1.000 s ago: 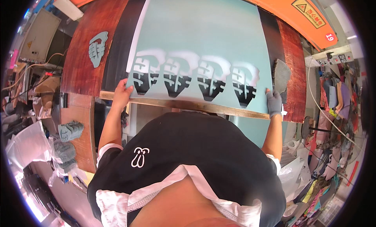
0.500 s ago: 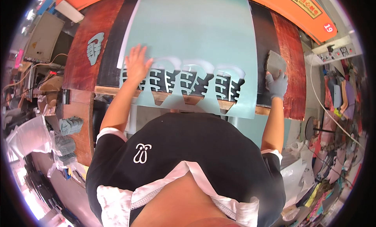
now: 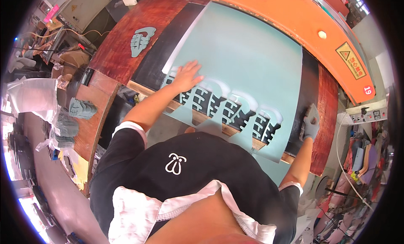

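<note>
A pale green sheet [image 3: 252, 50] lies over a black board, with a row of shoe-upper-shaped cut-outs [image 3: 229, 111] along its near side. On the sheet's left part, beside the leftmost cut-outs, my bare left hand [image 3: 188, 78] rests flat with its fingers spread. My right hand [image 3: 311, 129], in a grey glove, is closed on a grey, dark-edged block [image 3: 312, 114] at the board's right side. The hand partly hides this block, and its exact kind cannot be made out. One cut green piece [image 3: 142, 42] lies on the reddish board at the far left.
An orange machine beam [image 3: 290, 17] spans the far side, with a control panel [image 3: 367, 115] at its right end. Stacked green pieces [image 3: 82, 108] sit on a brown side table [image 3: 99, 90] at left. A white cable [image 3: 343, 164] hangs at right near piled cloth.
The view has turned, so the whole scene appears tilted and shifted. The block in my right hand now shows more edge-on. My left hand stays flat on the sheet.
</note>
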Tool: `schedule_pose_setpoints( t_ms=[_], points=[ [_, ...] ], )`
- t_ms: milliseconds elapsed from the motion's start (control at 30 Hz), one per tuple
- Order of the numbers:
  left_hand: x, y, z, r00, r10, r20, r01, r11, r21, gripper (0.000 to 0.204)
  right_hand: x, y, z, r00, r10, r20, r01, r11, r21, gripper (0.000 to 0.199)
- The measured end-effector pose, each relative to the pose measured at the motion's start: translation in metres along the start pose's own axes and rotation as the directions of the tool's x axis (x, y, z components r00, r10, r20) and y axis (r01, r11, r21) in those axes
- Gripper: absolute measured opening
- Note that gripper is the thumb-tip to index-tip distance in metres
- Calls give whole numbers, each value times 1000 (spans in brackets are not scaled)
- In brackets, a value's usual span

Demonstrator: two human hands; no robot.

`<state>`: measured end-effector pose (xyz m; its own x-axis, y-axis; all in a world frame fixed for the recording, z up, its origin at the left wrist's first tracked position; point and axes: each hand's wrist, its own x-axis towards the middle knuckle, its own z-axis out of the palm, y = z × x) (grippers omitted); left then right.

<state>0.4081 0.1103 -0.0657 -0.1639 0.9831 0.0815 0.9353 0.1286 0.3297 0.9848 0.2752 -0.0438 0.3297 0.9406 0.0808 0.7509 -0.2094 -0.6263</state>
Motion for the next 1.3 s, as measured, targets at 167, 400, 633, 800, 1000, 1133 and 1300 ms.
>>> schedule_pose_setpoints(
  t_ms=[167, 400, 633, 800, 1000, 1133, 1300],
  points=[
    [-12, -67, -21, 992, -19, -122, 18, 1000, -10, 45, -25, -26, -16, 978, -75, 194, -55, 804, 592, 54],
    [-12, -102, 1, 906, 226, -358, -309, 931, -196, 38, -118, -200, 82, 919, -307, 247, 58, 725, 686, 57],
    [-15, -101, 3, 916, 183, -357, -277, 932, -234, 36, -168, -351, 210, 829, -331, 450, 39, 838, 545, 62],
    [-15, -106, -2, 893, 230, -387, -348, 899, -268, 35, -190, -380, 272, 828, -463, 316, 538, 814, -218, 83],
    [-10, -115, -3, 850, 287, -441, -407, 890, -207, 26, -175, -310, 213, 818, -550, 169, 559, 829, -2, 64],
    [-6, -126, 10, 878, 331, -346, -416, 884, -211, 35, -207, -217, 118, 899, -408, -161, 424, 902, 78, 46],
    [2, -140, 19, 869, 354, -345, -432, 883, -182, 33, -294, -86, 5, 917, 56, -395, 39, 973, 229, 33]
  ],
)
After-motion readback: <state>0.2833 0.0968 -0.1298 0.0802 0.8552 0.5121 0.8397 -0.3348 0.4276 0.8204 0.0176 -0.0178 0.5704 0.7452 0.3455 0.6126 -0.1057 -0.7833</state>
